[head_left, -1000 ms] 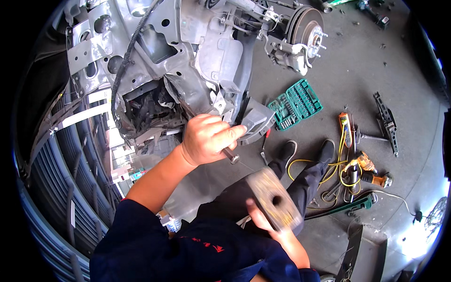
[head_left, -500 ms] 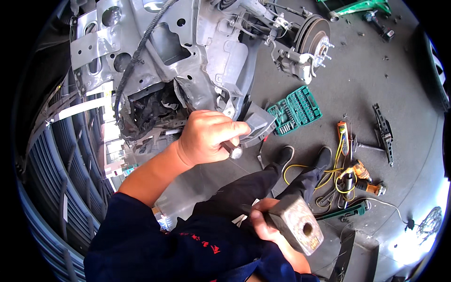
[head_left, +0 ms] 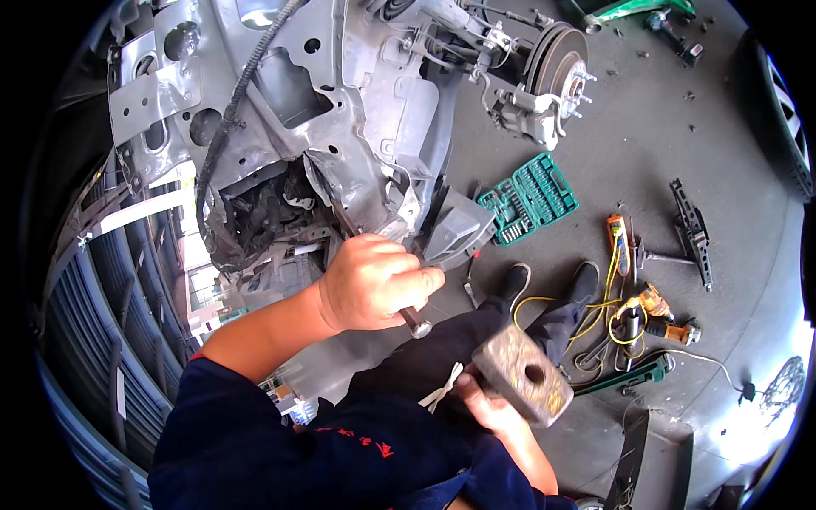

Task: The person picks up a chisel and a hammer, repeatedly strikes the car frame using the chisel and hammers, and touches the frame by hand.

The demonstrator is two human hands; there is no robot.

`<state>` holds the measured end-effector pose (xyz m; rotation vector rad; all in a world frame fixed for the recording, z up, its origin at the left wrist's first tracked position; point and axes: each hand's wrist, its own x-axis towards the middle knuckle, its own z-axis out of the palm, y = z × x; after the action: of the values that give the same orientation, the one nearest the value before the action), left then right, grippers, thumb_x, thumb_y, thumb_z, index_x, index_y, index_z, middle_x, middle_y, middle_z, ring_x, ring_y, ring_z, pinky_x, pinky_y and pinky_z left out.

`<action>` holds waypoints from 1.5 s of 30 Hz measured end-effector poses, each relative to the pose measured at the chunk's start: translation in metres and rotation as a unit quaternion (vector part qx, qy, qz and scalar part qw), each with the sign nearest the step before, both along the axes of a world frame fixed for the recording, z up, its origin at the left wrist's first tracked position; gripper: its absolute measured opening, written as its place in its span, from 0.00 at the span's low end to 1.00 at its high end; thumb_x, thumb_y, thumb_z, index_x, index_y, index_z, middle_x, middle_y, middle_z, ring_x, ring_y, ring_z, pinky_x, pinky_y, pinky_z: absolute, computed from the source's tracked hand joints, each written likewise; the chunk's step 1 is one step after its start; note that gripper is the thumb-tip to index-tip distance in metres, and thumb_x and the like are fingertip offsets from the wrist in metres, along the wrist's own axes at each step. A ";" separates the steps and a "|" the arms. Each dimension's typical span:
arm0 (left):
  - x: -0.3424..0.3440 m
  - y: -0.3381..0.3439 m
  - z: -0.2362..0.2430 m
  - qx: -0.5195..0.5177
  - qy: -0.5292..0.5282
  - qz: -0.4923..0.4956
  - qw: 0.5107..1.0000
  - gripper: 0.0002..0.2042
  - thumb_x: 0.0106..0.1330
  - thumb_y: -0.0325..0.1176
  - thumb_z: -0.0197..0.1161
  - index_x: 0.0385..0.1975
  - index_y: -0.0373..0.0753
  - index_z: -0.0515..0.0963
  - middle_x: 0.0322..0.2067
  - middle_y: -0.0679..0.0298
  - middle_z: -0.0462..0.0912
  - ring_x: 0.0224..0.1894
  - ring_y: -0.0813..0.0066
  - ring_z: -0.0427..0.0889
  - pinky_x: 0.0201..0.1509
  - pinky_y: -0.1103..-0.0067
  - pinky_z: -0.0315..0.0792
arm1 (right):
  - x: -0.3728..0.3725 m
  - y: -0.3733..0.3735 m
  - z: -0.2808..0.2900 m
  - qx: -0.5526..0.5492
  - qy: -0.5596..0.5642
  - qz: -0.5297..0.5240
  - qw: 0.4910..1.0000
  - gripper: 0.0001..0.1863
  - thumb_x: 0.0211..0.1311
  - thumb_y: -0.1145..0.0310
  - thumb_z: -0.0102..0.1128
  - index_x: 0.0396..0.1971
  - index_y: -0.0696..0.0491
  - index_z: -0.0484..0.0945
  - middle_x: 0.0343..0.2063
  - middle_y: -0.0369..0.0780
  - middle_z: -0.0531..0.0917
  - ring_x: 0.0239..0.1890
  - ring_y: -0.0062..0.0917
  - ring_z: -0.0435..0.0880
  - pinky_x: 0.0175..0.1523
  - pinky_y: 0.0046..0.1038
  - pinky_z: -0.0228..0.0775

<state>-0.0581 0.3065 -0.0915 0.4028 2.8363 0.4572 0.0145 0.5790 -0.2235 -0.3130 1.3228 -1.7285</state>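
My left hand [head_left: 374, 285] is closed round a metal chisel [head_left: 416, 323]. Its round struck end sticks out below my fist, while the shaft rises above it toward the torn edge of a bare grey car body panel [head_left: 361, 178]. Whether the tip touches the metal, I cannot tell. Lower down and to the right, my right hand [head_left: 493, 408] grips a hammer [head_left: 520, 374]. The hammer's heavy, worn, blocky head has a dark round hole and hangs apart from the chisel; its handle is mostly hidden.
A brake disc [head_left: 561, 72] on its suspension stands at the upper right. On the floor are an open green socket set [head_left: 531, 202], an orange meter [head_left: 619, 238], a yellow power tool [head_left: 654, 302], a green pipe wrench [head_left: 637, 374] and loose cables. A wheel [head_left: 778, 119] lies far right.
My left hand has come down, and the chisel's shaft now shows above the fist. The hammer has moved up and slightly left in my right hand. The whole view has shifted a little.
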 end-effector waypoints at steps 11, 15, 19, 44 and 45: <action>0.015 0.000 -0.005 -0.085 -0.087 -0.070 0.990 0.16 0.49 0.38 0.71 0.39 0.45 0.85 0.20 0.73 0.71 0.24 0.72 0.78 0.28 0.72 0.68 | 0.004 -0.016 -0.012 -0.112 0.033 -0.042 0.992 0.14 0.47 0.72 0.78 0.34 0.56 0.83 0.28 0.35 0.85 0.27 0.22 0.86 0.34 0.22 0.76; 0.015 -0.001 -0.005 -0.051 -0.077 -0.069 0.993 0.13 0.45 0.33 0.71 0.34 0.42 0.85 0.17 0.70 0.69 0.19 0.70 0.74 0.24 0.72 0.66 | 0.009 -0.011 -0.014 -0.111 0.108 -0.069 0.986 0.11 0.51 0.73 0.76 0.32 0.57 0.83 0.27 0.36 0.85 0.26 0.25 0.86 0.33 0.25 0.77; 0.011 0.001 -0.004 -0.048 -0.081 -0.073 0.993 0.13 0.45 0.32 0.71 0.34 0.42 0.85 0.17 0.70 0.69 0.19 0.69 0.74 0.23 0.72 0.66 | 0.066 -0.001 -0.021 -0.237 -0.317 -0.096 0.913 0.12 0.54 0.75 0.72 0.39 0.59 0.83 0.30 0.38 0.86 0.26 0.31 0.86 0.33 0.28 0.78; 0.005 -0.008 0.000 -0.054 -0.121 -0.097 0.986 0.12 0.47 0.31 0.71 0.34 0.43 0.83 0.17 0.69 0.72 0.21 0.67 0.78 0.25 0.70 0.70 | 0.055 -0.033 -0.006 -0.128 0.152 -0.202 0.959 0.09 0.58 0.71 0.73 0.29 0.58 0.81 0.24 0.39 0.83 0.24 0.33 0.86 0.34 0.28 0.81; 0.004 -0.008 -0.001 -0.052 -0.118 -0.099 0.987 0.12 0.47 0.31 0.71 0.34 0.43 0.83 0.17 0.69 0.72 0.21 0.67 0.78 0.25 0.70 0.70 | 0.056 -0.044 -0.006 -0.079 0.101 -0.156 0.979 0.10 0.54 0.70 0.76 0.30 0.57 0.81 0.23 0.40 0.83 0.24 0.34 0.86 0.33 0.30 0.80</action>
<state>-0.0546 0.2984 -0.0928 0.5620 2.5476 0.2942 0.0709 0.5347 -0.2291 -0.3957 1.4415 -2.1176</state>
